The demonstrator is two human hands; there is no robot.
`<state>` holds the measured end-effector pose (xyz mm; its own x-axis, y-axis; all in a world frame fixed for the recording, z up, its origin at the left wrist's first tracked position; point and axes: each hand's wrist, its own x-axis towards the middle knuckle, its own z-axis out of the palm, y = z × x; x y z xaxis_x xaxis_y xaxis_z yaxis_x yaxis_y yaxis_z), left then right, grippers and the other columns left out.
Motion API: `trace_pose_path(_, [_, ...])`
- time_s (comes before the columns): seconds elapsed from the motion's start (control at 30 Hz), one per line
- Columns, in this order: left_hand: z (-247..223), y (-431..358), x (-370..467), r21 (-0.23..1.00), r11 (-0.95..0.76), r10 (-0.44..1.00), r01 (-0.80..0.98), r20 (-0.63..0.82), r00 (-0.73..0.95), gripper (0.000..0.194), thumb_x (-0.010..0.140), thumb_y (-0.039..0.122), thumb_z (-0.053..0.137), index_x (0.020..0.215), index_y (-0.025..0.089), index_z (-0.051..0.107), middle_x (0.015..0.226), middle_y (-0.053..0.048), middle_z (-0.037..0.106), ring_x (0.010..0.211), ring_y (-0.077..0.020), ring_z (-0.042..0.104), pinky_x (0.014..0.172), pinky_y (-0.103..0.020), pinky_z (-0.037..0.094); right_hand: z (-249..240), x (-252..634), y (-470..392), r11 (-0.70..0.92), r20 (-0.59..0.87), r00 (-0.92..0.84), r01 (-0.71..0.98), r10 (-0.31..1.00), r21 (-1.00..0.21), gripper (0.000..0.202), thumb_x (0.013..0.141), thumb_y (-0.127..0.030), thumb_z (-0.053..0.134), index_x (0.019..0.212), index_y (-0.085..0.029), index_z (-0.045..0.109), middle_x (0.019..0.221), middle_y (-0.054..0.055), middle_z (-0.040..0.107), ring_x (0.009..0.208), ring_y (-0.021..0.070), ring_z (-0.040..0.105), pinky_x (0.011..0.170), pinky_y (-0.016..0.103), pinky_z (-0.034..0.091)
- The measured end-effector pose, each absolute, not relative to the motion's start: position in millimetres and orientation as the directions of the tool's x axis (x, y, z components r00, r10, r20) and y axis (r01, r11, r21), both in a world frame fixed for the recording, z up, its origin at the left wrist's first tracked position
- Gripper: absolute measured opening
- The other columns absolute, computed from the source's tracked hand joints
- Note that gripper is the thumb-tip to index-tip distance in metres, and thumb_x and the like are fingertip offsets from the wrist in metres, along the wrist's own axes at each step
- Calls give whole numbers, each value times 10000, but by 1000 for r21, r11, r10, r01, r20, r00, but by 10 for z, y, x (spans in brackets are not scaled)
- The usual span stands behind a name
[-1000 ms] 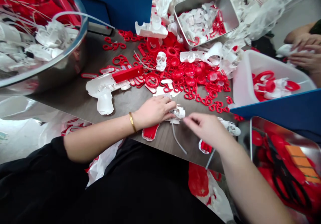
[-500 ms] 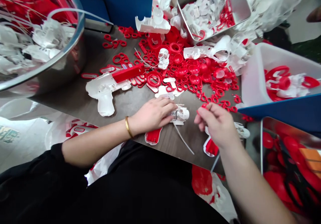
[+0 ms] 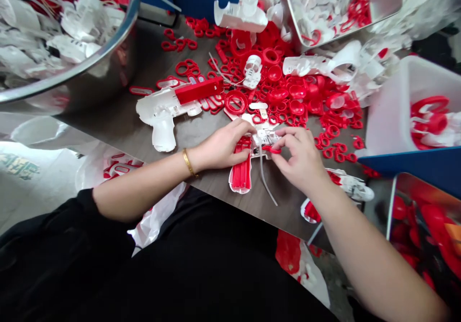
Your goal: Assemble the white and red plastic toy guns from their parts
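A white-and-red toy gun half shell (image 3: 240, 175) lies on the table in front of me, its inner side up and its handle toward me. My left hand (image 3: 232, 144) grips its upper part between thumb and fingers. At its right end, my right hand (image 3: 297, 156) pinches a small red plastic part (image 3: 272, 150) against the white mechanism (image 3: 264, 137). A thin clear tube (image 3: 265, 182) hangs from the mechanism toward the table edge. Under my right forearm lies a second gun half (image 3: 351, 186), partly hidden.
Loose red rings and caps (image 3: 284, 96) are heaped behind my hands. A white toy gun body (image 3: 163, 115) lies to the left, near a steel bowl (image 3: 126, 38) of parts. A metal tray (image 3: 387, 9) and a plastic bin (image 3: 385, 105) stand at the right.
My right hand has moved left with the small red part and brought it to the gun half's mechanism. The view has shifted, and more of the red handle shows.
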<state>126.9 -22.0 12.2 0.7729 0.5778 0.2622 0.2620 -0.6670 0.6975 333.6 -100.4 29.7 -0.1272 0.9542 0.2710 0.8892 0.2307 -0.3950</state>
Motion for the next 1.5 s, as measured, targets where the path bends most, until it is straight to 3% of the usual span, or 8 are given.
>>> trace_pose_path(0.27, [241,78,1286,812,-493,550,313,12,835,274,693,116,557,965,129,591,853,-17,648,680,-103,559,653,-221,448,333,3471,-867,53,9,-71,656,997,-753,217,745,-325,683,672,-208,514,974,42,658,894,215,643,708,360,523])
trace_pose_path(0.47, [240,133,1261,855,-416,546,309,-36,837,255,671,85,552,911,128,628,860,-4,666,675,-85,550,649,-205,440,394,3441,-904,93,15,-122,660,992,-746,195,754,-292,687,689,-205,525,918,26,669,779,168,635,708,343,526])
trace_pose_path(0.67, [236,109,1255,849,-432,534,305,-32,845,245,677,93,559,904,125,644,842,-5,676,677,-90,560,649,-212,441,439,3478,-869,-12,-52,-44,637,998,-771,204,712,-345,720,708,-203,574,893,26,679,686,151,610,615,318,517])
trace_pose_path(0.83, [212,9,1233,808,-509,556,298,43,830,225,707,107,543,914,131,627,863,-9,674,723,-107,584,692,-226,455,368,3570,-918,10,58,45,699,997,-715,183,712,-317,727,726,-215,576,888,29,682,698,172,628,616,335,522])
trace_pose_path(1.03, [133,-127,1216,751,-602,574,272,170,801,214,718,105,552,927,134,589,864,-26,651,712,-120,572,663,-228,449,180,3454,-1215,178,376,109,738,920,-651,153,767,-206,678,744,-222,527,910,31,661,851,205,646,740,378,531])
trace_pose_path(1.3, [71,-234,1201,672,-701,524,238,259,812,202,783,117,518,980,145,554,949,-62,625,870,-168,586,773,-273,474,24,3341,-1417,171,388,270,583,881,-794,181,766,-178,689,757,-227,515,847,15,636,760,169,629,659,330,518])
trace_pose_path(1.4, [109,-224,1200,655,-721,496,228,256,830,233,795,146,525,1024,133,566,1024,-95,622,952,-201,580,834,-314,472,25,3359,-1419,210,422,235,601,876,-771,193,769,-166,683,750,-229,502,857,17,633,772,174,634,661,334,525])
trace_pose_path(1.5, [229,-203,1231,637,-749,473,183,320,821,350,803,243,566,1136,135,550,1160,-127,599,1095,-256,538,949,-397,429,114,3382,-1356,336,521,50,712,852,-617,210,749,-122,686,779,-241,515,884,26,649,826,205,641,708,382,534])
